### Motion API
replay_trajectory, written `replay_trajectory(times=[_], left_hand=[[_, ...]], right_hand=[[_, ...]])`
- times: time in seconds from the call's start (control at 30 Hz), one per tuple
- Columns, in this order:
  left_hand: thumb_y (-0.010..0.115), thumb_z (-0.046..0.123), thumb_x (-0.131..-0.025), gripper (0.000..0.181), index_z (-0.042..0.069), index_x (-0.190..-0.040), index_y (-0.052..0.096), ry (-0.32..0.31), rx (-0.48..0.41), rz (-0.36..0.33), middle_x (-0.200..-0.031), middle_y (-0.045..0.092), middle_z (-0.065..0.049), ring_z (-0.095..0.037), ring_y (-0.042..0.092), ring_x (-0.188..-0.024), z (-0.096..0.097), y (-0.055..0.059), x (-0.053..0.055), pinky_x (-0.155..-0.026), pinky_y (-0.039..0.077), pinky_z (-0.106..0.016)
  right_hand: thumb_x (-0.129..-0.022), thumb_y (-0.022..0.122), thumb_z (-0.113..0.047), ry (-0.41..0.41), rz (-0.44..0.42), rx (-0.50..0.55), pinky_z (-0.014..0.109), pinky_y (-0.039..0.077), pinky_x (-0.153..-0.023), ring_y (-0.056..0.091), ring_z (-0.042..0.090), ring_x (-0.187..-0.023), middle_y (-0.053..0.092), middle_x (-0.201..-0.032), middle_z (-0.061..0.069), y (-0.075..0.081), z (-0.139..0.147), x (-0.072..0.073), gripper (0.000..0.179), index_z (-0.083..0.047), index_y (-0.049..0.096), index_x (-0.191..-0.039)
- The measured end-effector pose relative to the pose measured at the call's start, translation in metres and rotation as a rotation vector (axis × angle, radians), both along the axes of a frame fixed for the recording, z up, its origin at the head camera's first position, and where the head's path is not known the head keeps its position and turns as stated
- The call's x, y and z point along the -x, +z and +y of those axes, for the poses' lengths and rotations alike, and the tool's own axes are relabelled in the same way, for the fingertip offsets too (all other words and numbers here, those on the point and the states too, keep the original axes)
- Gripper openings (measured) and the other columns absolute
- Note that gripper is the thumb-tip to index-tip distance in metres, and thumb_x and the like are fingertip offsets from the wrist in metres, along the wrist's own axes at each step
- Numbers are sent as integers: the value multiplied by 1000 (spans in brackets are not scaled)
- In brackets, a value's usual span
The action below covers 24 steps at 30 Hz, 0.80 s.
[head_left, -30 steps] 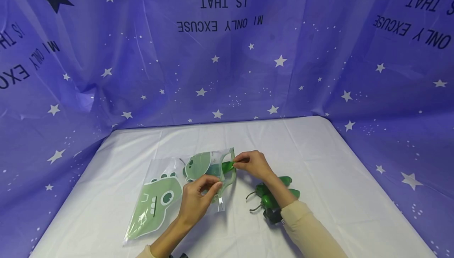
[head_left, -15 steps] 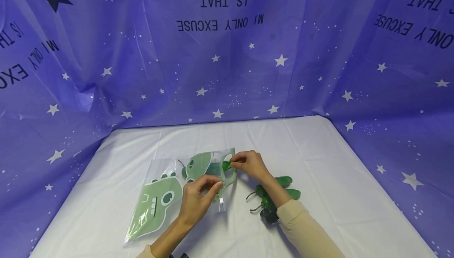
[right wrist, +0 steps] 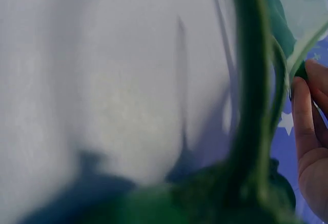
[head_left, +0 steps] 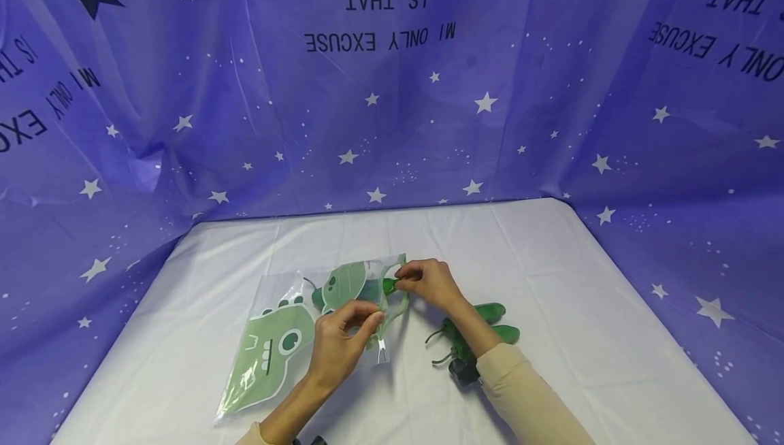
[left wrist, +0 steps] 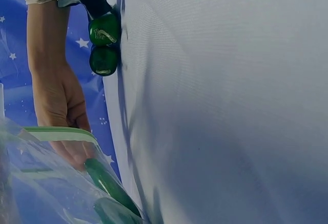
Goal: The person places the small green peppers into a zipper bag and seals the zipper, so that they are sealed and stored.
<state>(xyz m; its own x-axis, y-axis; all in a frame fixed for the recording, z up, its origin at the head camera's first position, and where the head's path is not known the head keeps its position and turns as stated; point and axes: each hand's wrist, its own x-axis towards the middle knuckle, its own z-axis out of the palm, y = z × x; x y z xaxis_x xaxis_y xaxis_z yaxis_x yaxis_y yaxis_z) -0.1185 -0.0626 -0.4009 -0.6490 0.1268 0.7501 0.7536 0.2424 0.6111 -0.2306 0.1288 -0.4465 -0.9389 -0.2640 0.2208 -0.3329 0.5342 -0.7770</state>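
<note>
On the white table [head_left: 612,336], the clear bag [head_left: 251,363] with the green printed creature is laid, its mouth turned toward the right; if the bag is pushed too strongly, it could be slid over the cloth. The edge beside the mouth is pinched by the left hand [head_left: 343,336]; were this pinch loosened, the mouth would probably be collapsed, because the film looks soft. By the right hand [head_left: 431,283], the end of one green pepper [head_left: 388,286] is pinched, and this pepper is placed mostly inside the bag, with its end at the mouth. If it is released too early, it could be slipped outward again, since its skin looks smooth. Two other green peppers [head_left: 505,334], placed outside, could be knocked if the right hand is lowered carelessly. By the thin stem [head_left: 309,284], the film could even be pierced
</note>
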Motion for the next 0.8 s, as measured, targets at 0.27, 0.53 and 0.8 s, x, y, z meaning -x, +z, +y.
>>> replay_trajectory(times=[0.27, 0.53, 0.8], left_hand=[[73, -14, -73, 19, 0, -85, 66, 5, -29, -6, -75, 68, -10, -19, 66, -62, -2, -12, 5, -58, 53, -20], [71, -17, -73, 19, -3, -84, 65, 8, -41, -27, -74, 67, -13, -23, 65, -60, -4, -4, -1, -57, 53, -22], [71, -16, -74, 16, -3, -83, 65, 4, -50, -31, -72, 67, -13, -23, 64, -57, -5, -3, -2, -55, 53, -22]], right_hand=[[-77, 80, -18, -3, -24, 51, 27, 54, -66, 65, 7, -69, 70, -77, -9, 5, 19, -2, 16, -13, 75, -91], [-78, 80, -19, -45, -88, 108, 28, 53, -68, 66, 12, -74, 70, -81, -4, 5, 54, -8, 18, -13, 73, -93], [-81, 76, -31, -103, -136, 34, 29, 51, -72, 65, 15, -84, 70, -91, -1, -1, 125, -21, 35, -7, 70, -106]])
